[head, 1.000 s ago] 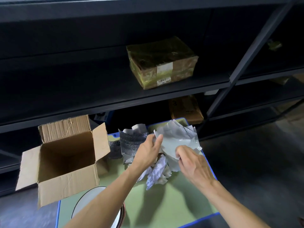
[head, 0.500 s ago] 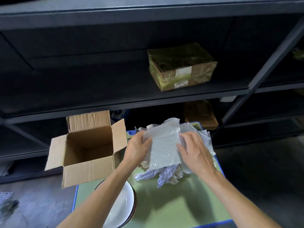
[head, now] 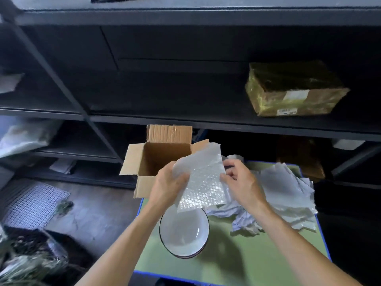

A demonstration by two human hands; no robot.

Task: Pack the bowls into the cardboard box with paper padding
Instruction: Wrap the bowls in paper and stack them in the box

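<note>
Above the bowls [head: 184, 230] — both hands, left hand [head: 168, 187], right hand [head: 241, 182], grip bubble wrap [head: 203, 182]

Left hand [head: 167, 186] and right hand [head: 241, 182] lifted bubble wrap sheet [head: 201, 182] off paper pile [head: 288, 193], moved it toward 9 o'clock, now above bowls [head: 183, 230], at cardboard box [head: 162, 159].

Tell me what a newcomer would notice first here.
The left hand and right hand hold a bubble wrap sheet up at centre, in front of the open cardboard box. Just below, stacked white bowls sit on the green table, with a paper pile to their right.
</note>
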